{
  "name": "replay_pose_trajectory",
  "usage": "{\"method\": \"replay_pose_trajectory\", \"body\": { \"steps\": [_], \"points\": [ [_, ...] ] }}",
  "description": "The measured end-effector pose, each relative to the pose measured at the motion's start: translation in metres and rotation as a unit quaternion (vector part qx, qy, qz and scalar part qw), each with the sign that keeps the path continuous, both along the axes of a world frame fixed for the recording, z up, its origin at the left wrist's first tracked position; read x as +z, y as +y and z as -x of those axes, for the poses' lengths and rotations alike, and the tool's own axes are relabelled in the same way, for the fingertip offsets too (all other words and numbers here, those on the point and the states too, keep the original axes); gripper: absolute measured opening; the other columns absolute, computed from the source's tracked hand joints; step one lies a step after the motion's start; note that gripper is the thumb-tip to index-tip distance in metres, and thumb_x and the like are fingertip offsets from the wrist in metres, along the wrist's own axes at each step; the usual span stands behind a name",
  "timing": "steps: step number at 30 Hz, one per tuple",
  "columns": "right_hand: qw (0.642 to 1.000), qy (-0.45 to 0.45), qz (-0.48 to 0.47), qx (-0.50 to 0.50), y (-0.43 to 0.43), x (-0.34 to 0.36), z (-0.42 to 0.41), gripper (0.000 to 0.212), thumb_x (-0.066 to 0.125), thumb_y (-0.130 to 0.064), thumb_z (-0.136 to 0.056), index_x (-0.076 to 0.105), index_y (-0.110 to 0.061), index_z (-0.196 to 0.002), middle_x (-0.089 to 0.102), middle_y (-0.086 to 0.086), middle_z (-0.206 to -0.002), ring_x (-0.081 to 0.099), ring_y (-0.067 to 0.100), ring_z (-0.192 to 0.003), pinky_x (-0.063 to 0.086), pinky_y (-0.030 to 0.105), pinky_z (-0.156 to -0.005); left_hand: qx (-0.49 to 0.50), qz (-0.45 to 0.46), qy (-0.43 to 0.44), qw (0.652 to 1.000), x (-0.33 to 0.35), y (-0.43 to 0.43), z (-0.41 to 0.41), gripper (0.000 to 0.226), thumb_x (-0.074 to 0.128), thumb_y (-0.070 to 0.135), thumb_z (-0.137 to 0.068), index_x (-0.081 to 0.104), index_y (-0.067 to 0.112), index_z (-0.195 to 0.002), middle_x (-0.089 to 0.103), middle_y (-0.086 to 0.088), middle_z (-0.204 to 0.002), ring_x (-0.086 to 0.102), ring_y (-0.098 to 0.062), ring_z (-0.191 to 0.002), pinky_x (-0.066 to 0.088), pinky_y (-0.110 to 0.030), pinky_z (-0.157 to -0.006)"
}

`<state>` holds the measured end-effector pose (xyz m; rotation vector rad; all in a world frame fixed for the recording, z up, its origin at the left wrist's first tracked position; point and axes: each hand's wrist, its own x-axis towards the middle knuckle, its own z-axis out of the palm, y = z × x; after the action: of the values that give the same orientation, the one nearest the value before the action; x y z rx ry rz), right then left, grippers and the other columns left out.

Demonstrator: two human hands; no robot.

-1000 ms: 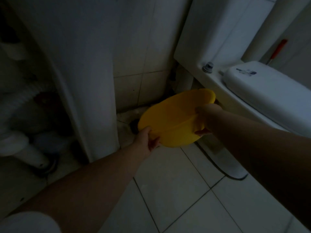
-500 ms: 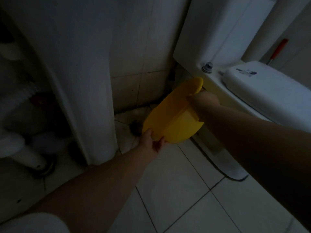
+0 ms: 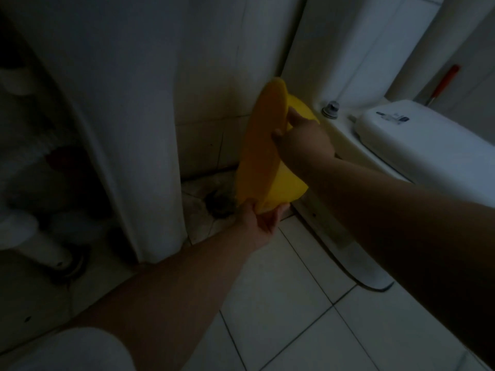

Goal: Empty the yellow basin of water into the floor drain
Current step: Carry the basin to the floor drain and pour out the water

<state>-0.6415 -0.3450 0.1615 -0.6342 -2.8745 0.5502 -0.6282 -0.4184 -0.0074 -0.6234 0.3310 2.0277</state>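
Observation:
The yellow basin (image 3: pixel 263 156) stands almost on edge, its open side turned left toward the wall corner. My left hand (image 3: pixel 261 222) grips its lower rim. My right hand (image 3: pixel 300 135) holds the upper rim, fingers over the edge. Just left of the lower rim, the dark round floor drain (image 3: pixel 218 203) sits in a stained floor corner. No water is visible in the dim light.
A white washbasin pedestal (image 3: pixel 128 124) rises left of the drain. The toilet (image 3: pixel 417 145) with its cistern (image 3: pixel 356 46) stands to the right, its base (image 3: pixel 356 266) on pale floor tiles. A red-handled tool (image 3: pixel 443 83) leans behind it.
The basin has tipped from a shallow tilt to nearly vertical. My right hand has lifted its far rim up, while my left hand has kept the near rim low beside the drain.

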Motion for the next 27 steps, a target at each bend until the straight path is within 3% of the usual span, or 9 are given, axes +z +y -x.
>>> {"method": "replay_pose_trajectory", "body": {
  "steps": [5, 9, 11, 15, 20, 27],
  "points": [
    [0.983, 0.059, -0.168, 0.047, -0.02, 0.004, -0.009, 0.054, 0.036, -0.048, -0.091, 0.022, -0.041, -0.143, 0.034, 0.009, -0.145, 0.04, 0.039, -0.122, 0.033, 0.054, -0.099, -0.01, -0.012, -0.033, 0.999, 0.021, 0.015, -0.001, 0.046, 0.045, 0.036, -0.096, 0.056, -0.006, -0.083, 0.062, -0.026, -0.05, 0.06, -0.019, -0.031, 0.043, -0.018, -0.026],
    [0.976, 0.06, -0.195, 0.072, -0.023, 0.002, -0.018, 0.053, 0.034, -0.045, -0.092, 0.021, -0.04, -0.144, 0.027, 0.007, -0.152, 0.031, 0.039, -0.13, 0.026, 0.054, -0.103, -0.05, -0.027, -0.024, 0.998, 0.024, 0.017, -0.011, 0.074, 0.044, 0.032, -0.096, 0.06, -0.012, -0.04, 0.055, -0.016, -0.038, 0.051, -0.013, -0.024, 0.037, -0.016, -0.023],
    [0.979, 0.037, -0.193, 0.061, -0.018, -0.001, -0.022, 0.053, 0.035, -0.045, -0.092, 0.021, -0.039, -0.144, 0.025, 0.008, -0.153, 0.03, 0.04, -0.131, 0.026, 0.054, -0.103, -0.072, -0.019, -0.025, 0.997, 0.02, 0.017, -0.019, 0.07, 0.045, 0.032, -0.096, 0.059, -0.012, -0.044, 0.055, -0.017, -0.039, 0.051, -0.014, -0.024, 0.037, -0.016, -0.022],
    [0.983, 0.003, -0.184, 0.025, -0.003, -0.009, -0.031, 0.055, 0.034, -0.049, -0.091, 0.022, -0.038, -0.144, 0.026, 0.01, -0.153, 0.03, 0.042, -0.131, 0.025, 0.054, -0.104, -0.103, 0.013, -0.039, 0.994, 0.011, 0.017, -0.029, 0.041, 0.047, 0.035, -0.094, 0.051, -0.002, -0.075, 0.056, -0.017, -0.048, 0.05, -0.014, -0.024, 0.036, -0.017, -0.022],
    [0.983, 0.003, -0.184, 0.008, 0.012, -0.019, -0.044, 0.057, 0.036, -0.049, -0.091, 0.025, -0.032, -0.144, 0.028, 0.012, -0.152, 0.028, 0.04, -0.133, 0.025, 0.055, -0.104, -0.162, 0.073, -0.018, 0.984, 0.009, 0.017, -0.042, 0.035, 0.047, 0.032, -0.093, 0.05, 0.001, -0.077, 0.05, -0.013, -0.075, 0.046, -0.013, -0.023, 0.038, -0.016, -0.024],
    [0.983, -0.024, -0.184, -0.004, 0.031, -0.035, -0.069, 0.056, 0.042, -0.048, -0.09, 0.035, -0.02, -0.138, 0.037, 0.012, -0.146, 0.032, 0.038, -0.133, 0.029, 0.054, -0.101, -0.244, 0.147, 0.015, 0.958, -0.004, 0.016, -0.06, 0.035, 0.047, 0.034, -0.094, 0.052, 0.0, -0.086, 0.051, -0.015, -0.083, 0.051, -0.018, -0.024, 0.039, -0.018, -0.023]
  ]
}}
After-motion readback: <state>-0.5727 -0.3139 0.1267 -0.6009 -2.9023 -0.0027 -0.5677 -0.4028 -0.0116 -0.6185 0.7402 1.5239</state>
